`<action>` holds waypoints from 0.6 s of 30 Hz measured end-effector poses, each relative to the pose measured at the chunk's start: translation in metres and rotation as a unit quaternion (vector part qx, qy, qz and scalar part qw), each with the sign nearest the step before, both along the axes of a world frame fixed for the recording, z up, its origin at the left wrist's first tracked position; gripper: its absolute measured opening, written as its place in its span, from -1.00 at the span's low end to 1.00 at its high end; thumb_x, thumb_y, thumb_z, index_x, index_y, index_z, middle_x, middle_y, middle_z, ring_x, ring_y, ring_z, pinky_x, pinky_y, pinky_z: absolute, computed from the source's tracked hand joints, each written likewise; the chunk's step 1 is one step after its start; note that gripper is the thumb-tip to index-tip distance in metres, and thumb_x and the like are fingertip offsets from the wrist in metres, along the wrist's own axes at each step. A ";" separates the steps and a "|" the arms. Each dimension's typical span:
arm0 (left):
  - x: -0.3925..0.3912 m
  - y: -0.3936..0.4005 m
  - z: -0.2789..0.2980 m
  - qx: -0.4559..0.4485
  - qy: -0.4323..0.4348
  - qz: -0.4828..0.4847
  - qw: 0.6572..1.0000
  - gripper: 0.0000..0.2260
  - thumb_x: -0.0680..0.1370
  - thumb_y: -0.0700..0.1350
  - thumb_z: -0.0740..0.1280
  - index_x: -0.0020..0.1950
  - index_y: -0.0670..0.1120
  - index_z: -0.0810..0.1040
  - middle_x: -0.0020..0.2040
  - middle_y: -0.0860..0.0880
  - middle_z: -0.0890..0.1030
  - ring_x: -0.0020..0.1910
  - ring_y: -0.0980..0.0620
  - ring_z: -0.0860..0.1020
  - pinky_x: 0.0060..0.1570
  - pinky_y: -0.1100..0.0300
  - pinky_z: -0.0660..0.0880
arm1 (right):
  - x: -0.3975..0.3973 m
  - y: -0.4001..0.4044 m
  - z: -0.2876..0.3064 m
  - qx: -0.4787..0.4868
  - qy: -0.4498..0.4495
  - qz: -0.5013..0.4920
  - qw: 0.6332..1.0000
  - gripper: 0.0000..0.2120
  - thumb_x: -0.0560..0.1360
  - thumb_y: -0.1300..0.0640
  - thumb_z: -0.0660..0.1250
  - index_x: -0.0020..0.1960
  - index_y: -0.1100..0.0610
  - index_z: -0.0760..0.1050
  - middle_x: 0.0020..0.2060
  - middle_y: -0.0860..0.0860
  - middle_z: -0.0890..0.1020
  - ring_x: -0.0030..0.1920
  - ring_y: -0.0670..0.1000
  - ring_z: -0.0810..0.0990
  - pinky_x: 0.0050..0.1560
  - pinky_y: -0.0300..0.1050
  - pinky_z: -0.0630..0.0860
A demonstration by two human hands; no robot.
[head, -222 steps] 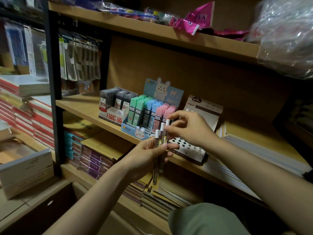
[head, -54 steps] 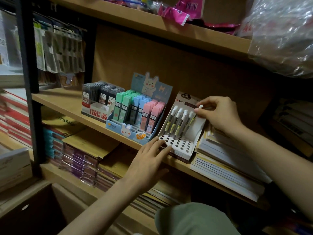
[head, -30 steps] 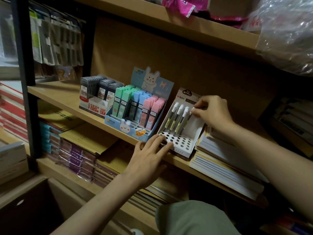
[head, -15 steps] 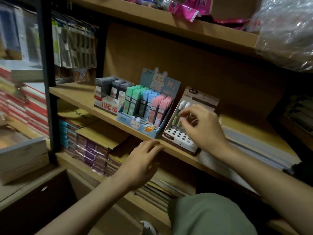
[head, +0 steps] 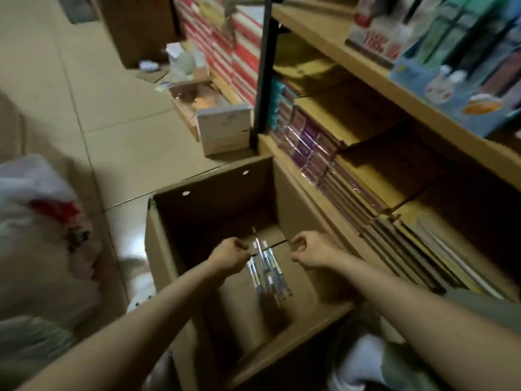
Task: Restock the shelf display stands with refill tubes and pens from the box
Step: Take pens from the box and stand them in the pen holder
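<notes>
Both hands, left (head: 229, 256) and right (head: 311, 251), reach loosely curled and empty into the box (head: 166, 249) above the pens (head: 267, 270), poised to gather more.

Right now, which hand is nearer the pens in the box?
Left. The left hand is right beside the pens, seemingly touching them; the right hand hovers clear to their right.

Stationery shop, stocked shelves (head: 394, 88), stacked notebooks (head: 346, 176)
</notes>
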State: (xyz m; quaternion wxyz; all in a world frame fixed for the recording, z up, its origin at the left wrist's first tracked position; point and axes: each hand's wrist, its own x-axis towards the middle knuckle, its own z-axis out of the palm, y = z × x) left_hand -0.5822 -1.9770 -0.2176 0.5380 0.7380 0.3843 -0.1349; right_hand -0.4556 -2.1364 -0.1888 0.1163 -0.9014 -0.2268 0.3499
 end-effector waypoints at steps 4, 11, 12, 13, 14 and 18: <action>-0.003 -0.034 -0.064 -0.084 0.071 0.128 0.986 -0.81 0.55 -0.30 0.30 -0.21 -0.09 0.41 -0.30 -0.05 0.46 -0.38 0.07 0.42 -0.48 0.31 0.35 | -0.004 0.011 -0.059 -0.052 0.022 -0.024 0.998 -0.53 0.49 0.03 0.43 0.34 0.16 0.46 0.26 0.10 0.57 0.29 0.09 0.51 0.17 -0.20 0.42; 0.013 -0.065 -0.129 0.004 0.139 0.178 0.974 -0.71 0.48 -0.14 0.45 0.16 -0.09 0.49 0.08 -0.07 0.57 0.08 -0.04 0.57 0.08 0.11 0.55 | -0.015 0.018 -0.118 -0.118 0.060 -0.008 0.991 -0.23 0.34 0.06 0.58 0.39 0.18 0.23 0.32 0.14 0.42 0.33 0.13 0.43 0.24 -0.07 0.43; 0.015 -0.064 -0.133 0.030 0.138 0.177 0.974 -0.68 0.47 -0.09 0.46 0.18 -0.08 0.50 0.12 -0.07 0.57 0.11 -0.05 0.56 0.10 0.09 0.55 | -0.017 0.019 -0.123 -0.121 0.056 -0.006 0.991 -0.19 0.33 0.07 0.58 0.40 0.17 0.19 0.33 0.14 0.41 0.34 0.14 0.42 0.24 -0.05 0.43; 0.018 -0.064 -0.137 0.043 0.132 0.174 0.975 -0.69 0.47 -0.05 0.46 0.15 -0.06 0.51 0.11 -0.07 0.58 0.10 -0.06 0.56 0.08 0.07 0.56 | -0.019 0.021 -0.129 -0.128 0.048 0.001 0.991 -0.16 0.32 0.09 0.58 0.41 0.15 0.15 0.33 0.15 0.39 0.34 0.15 0.42 0.23 -0.04 0.43; 0.021 -0.063 -0.139 0.050 0.127 0.168 0.976 -0.71 0.46 -0.03 0.47 0.12 -0.05 0.51 0.07 -0.06 0.58 0.07 -0.05 0.57 0.05 0.04 0.57 | -0.021 0.023 -0.134 -0.134 0.040 0.010 0.990 -0.14 0.31 0.11 0.58 0.42 0.13 0.12 0.33 0.16 0.39 0.33 0.17 0.43 0.21 -0.03 0.44; 0.027 -0.059 -0.146 0.077 0.095 0.149 0.981 -0.70 0.41 -0.05 0.52 0.03 -0.01 0.48 -0.04 0.01 0.62 -0.06 0.03 0.59 -0.03 0.08 0.58 | -0.022 0.024 -0.150 -0.122 0.004 0.028 0.992 -0.27 0.40 0.18 0.48 0.39 0.11 0.11 0.29 0.18 0.41 0.27 0.18 0.49 0.14 -0.02 0.47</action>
